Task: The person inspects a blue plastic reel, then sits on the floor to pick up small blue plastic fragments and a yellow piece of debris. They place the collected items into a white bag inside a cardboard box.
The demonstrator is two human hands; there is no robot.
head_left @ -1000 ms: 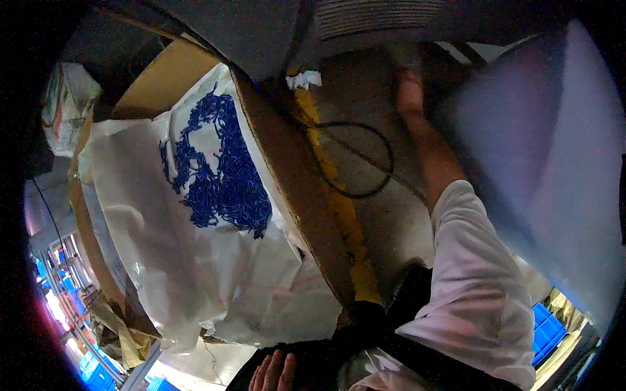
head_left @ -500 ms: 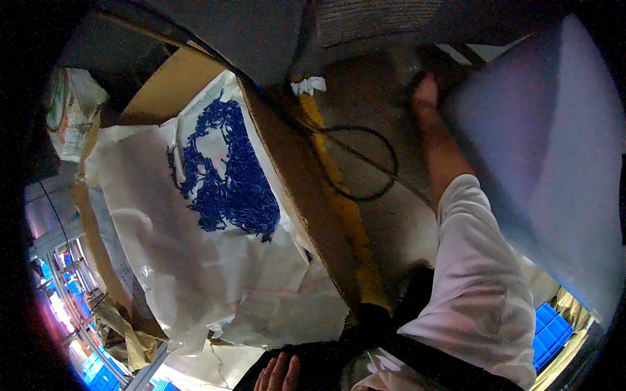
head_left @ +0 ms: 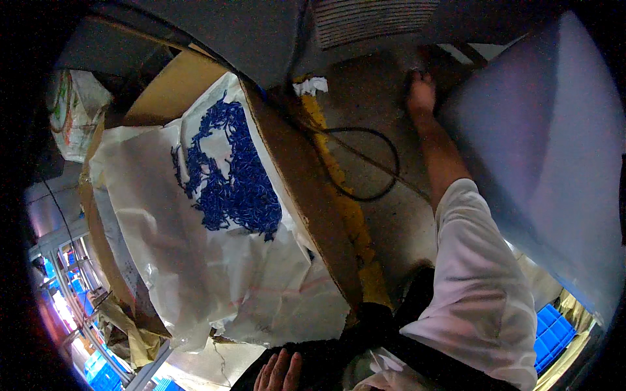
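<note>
Blue plastic pieces [head_left: 235, 176] lie heaped in a clear plastic liner bag [head_left: 195, 260] that fills a large cardboard box [head_left: 306, 195] on the person's left. The heap sits toward the far end of the bag, against the box wall nearest the floor strip.

The right hand [head_left: 420, 88] is stretched far forward and down to the grey concrete floor [head_left: 372, 111], at the foot of a large pale blue-grey panel [head_left: 541, 163] that stands to the right. Its fingers curl downward at something dark at the panel's base; whether they grip anything cannot be told, since the hand is small and in shadow. The white sleeve [head_left: 482, 287] covers the upper arm. A black cable [head_left: 378, 163] loops on the floor just left of the forearm, beside a worn yellow floor stripe [head_left: 339, 189].

The left hand [head_left: 279, 371] shows at the lower edge, fingers loosely spread and holding nothing, resting on dark cloth.

Against the picture from half a second ago, the right hand has reached a little farther toward the panel's base, and the box and bag have shifted slightly rightward in view. The left hand has stayed at the lower edge. A crumpled white scrap [head_left: 313, 85] lies at the far end of the stripe.
</note>
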